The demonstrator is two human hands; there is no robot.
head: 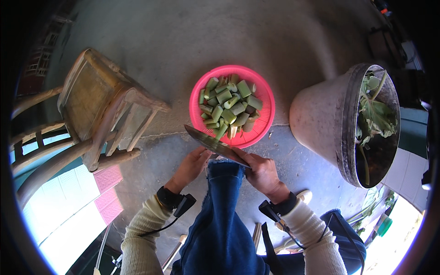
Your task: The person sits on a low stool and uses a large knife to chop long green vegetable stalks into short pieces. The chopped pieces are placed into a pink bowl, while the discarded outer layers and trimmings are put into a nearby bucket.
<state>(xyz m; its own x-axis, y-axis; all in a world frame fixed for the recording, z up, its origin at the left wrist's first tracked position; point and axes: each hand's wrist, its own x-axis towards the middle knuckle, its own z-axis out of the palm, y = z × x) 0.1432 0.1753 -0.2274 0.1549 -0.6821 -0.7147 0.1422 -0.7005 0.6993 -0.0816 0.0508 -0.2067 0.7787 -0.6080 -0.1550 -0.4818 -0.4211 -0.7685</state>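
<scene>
A broad-bladed kitchen knife (216,144) is in my right hand (263,172), its blade slanting up and left across the near rim of a pink plastic basket (267,120). My left hand (192,166) has its fingers drawn together just under the blade. Whether they pinch a piece of stalk is hidden by the blade. Inside the basket lies a heap of cut green stalk pieces (228,103), some showing pale cut ends. One longer green piece (222,131) reaches down to the blade's edge; I cannot tell if it is held or loose.
To the left, a wooden chair (91,96) stands on the concrete floor (165,44). A large whitish bucket (319,113) with wilted leaves (376,117) inside is on the right. More stalks and leaves (364,211) lie at lower right. My knees in blue trousers (225,192) are below the basket.
</scene>
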